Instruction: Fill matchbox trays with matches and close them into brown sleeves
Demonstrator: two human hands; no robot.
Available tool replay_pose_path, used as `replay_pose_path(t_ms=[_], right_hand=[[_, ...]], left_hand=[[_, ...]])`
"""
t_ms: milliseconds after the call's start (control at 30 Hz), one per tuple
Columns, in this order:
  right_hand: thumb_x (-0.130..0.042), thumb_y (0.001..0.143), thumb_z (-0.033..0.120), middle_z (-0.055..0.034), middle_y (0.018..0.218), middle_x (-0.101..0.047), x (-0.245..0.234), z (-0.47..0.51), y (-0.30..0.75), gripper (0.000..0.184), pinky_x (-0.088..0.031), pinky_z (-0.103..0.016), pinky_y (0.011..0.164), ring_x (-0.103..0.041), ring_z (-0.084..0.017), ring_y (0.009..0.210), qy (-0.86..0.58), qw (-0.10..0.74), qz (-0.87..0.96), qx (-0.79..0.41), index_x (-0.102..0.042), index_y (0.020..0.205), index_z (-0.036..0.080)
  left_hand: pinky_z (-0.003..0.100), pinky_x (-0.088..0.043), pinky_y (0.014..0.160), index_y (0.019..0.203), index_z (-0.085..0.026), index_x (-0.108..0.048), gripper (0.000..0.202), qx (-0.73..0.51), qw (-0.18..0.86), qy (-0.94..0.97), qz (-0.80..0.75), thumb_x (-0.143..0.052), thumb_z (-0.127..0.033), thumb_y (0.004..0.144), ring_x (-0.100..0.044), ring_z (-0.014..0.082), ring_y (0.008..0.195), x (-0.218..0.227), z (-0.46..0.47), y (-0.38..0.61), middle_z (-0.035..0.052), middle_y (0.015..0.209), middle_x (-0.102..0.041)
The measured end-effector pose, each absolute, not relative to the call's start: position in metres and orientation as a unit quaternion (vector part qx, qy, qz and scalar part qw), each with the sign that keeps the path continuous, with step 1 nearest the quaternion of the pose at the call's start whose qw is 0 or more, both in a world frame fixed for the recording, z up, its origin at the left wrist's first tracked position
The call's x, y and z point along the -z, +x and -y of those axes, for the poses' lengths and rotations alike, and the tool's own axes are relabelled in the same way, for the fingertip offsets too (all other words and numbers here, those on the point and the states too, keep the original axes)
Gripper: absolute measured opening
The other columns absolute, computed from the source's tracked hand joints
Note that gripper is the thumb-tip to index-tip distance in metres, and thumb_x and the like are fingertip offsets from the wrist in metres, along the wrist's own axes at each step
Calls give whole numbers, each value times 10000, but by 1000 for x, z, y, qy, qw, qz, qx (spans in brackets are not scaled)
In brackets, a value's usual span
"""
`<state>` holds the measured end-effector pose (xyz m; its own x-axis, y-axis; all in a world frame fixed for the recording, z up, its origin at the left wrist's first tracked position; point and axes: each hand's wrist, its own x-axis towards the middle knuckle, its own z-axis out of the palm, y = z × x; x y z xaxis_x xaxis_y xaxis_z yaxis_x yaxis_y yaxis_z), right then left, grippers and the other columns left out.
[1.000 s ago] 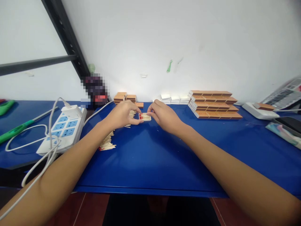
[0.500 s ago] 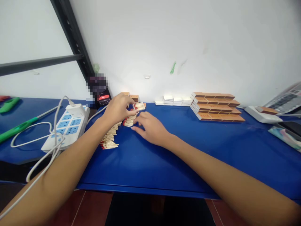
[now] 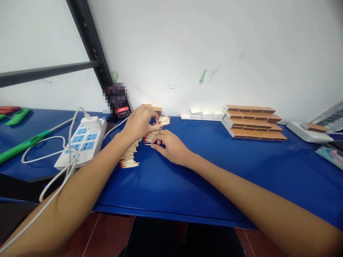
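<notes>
My left hand (image 3: 139, 123) is closed, thumb and fingers at the left end of a small white matchbox tray (image 3: 164, 120) filled with red-tipped matches. Just below it, my right hand (image 3: 171, 147) pinches the end of a match (image 3: 148, 144) between thumb and forefinger. That match lies at the near edge of a small row of loose matches (image 3: 151, 136), partly covered by my hands. A longer pile of matches (image 3: 130, 157) spreads under and beside my left wrist, red heads mostly to the left.
Brown matchboxes (image 3: 254, 134) are stacked in steps at the right rear. White trays (image 3: 203, 115) line the wall. On the left lie a power strip (image 3: 83, 141) with white cables, a green-handled tool (image 3: 25, 146) and a phone (image 3: 122, 109).
My right thumb and forefinger have closed together on a match end. The left hand keeps its grip on the tray. The whole view has shifted slightly, moving things rightward.
</notes>
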<state>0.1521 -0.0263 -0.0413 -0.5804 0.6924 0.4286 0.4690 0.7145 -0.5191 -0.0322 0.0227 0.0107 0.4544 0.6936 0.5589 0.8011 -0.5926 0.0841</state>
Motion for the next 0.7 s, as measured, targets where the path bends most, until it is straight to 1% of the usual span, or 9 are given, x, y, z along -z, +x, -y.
replay_pose_path(t_ms=[100, 233, 433, 600, 700], right_hand=[[-717, 964, 163, -32, 901, -648, 43, 25, 152, 60, -443, -334, 830, -570, -197, 889, -334, 326, 866, -178, -727, 1016, 191], [-685, 984, 162, -50, 942, -652, 44, 24, 153, 81, -455, -341, 853, -577, -202, 914, -325, 321, 874, -166, -745, 1031, 188], [-694, 984, 169, -56, 959, -647, 44, 25, 153, 112, -466, -339, 855, -578, -198, 910, -330, 325, 872, -158, -762, 1072, 184], [-703, 977, 168, -54, 940, -639, 42, 26, 153, 102, -464, -342, 847, -578, -203, 908, -335, 319, 872, -160, -756, 1063, 184], [-713, 965, 168, -44, 916, -626, 41, 26, 152, 51, -454, -331, 815, -569, -192, 874, -351, 316, 865, -170, -741, 1006, 176]], left_hand=[[420, -524, 840, 968, -192, -803, 204, 279, 94, -852, 432, -835, -360, 855, -665, 300, 992, -11, -22, -31, 82, 944, -769], [424, -528, 838, 957, -189, -806, 198, 279, 92, -854, 429, -832, -355, 852, -665, 302, 991, -12, -22, -30, 84, 940, -769], [429, -529, 866, 946, -192, -804, 173, 279, 87, -859, 421, -822, -337, 854, -660, 309, 1015, -13, -22, -30, 85, 932, -769], [436, -531, 859, 944, -194, -806, 176, 275, 77, -858, 428, -818, -343, 853, -658, 314, 1006, -14, -22, -30, 90, 941, -761], [435, -530, 862, 961, -190, -809, 195, 274, 78, -858, 427, -824, -348, 849, -657, 318, 1017, -13, -22, -30, 92, 947, -765]])
